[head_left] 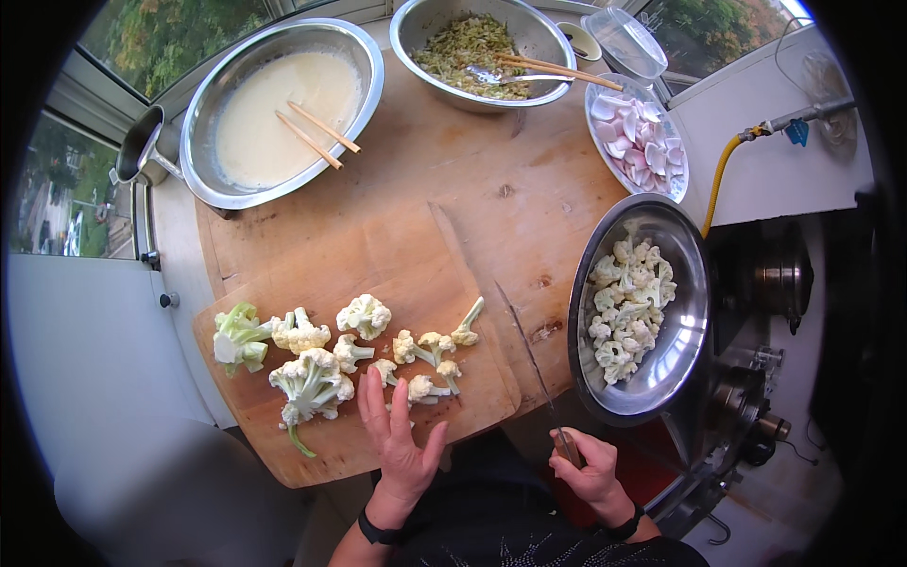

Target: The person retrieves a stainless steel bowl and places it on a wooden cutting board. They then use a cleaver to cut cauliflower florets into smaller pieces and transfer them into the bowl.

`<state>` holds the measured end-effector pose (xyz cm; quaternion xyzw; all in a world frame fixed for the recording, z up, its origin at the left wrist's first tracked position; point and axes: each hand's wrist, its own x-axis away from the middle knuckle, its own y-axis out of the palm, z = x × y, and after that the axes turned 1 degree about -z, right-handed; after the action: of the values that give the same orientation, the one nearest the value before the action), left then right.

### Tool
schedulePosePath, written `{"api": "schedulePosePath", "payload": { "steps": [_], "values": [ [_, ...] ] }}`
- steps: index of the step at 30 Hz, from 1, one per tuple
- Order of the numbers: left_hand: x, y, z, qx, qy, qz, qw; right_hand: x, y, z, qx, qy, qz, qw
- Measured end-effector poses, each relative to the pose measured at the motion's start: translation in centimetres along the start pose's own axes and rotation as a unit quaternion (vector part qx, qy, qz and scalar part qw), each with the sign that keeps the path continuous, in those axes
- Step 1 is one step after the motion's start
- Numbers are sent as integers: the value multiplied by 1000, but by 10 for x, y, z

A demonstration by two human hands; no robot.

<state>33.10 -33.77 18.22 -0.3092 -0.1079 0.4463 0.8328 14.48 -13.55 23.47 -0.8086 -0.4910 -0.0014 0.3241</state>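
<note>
My left hand (402,432) is spread, fingers apart, over the near edge of a wooden cutting board (340,262). Its fingertips are closest to a small cauliflower floret (385,371); whether they touch it I cannot tell. In my right hand (592,468) is the wooden handle of a knife (528,347), its blade pointing away from me, right of the board. Several cut florets (425,388) lie at the board's right half. Farther left are a large cauliflower chunk (310,383), more florets (363,316) and a pale green cauliflower stem (241,339).
A steel bowl of cauliflower florets (631,312) stands at the right table edge, beside a stove (744,404). Behind it sits a plate of onion pieces (641,145). At the back are a batter-filled basin (283,120) with chopsticks and a bowl of chopped vegetables (471,49).
</note>
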Motion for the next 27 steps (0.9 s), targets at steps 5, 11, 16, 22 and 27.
{"api": "schedulePosePath", "payload": {
  "steps": [5,11,16,22,27],
  "values": [
    [-25,7,7,-26,-7,18,999,-17,4,-10,6,-4,-21,1000],
    [-39,6,8,-30,5,2,1000,-24,5,-12,-115,36,-131,984],
    [-41,9,6,4,-9,31,999,-24,12,13,-383,120,-215,890],
    [-45,28,9,103,-35,84,990,-29,22,43,-531,173,-241,794],
    [-49,48,11,239,-35,128,962,-31,41,40,-581,182,-274,745]
  ]
}}
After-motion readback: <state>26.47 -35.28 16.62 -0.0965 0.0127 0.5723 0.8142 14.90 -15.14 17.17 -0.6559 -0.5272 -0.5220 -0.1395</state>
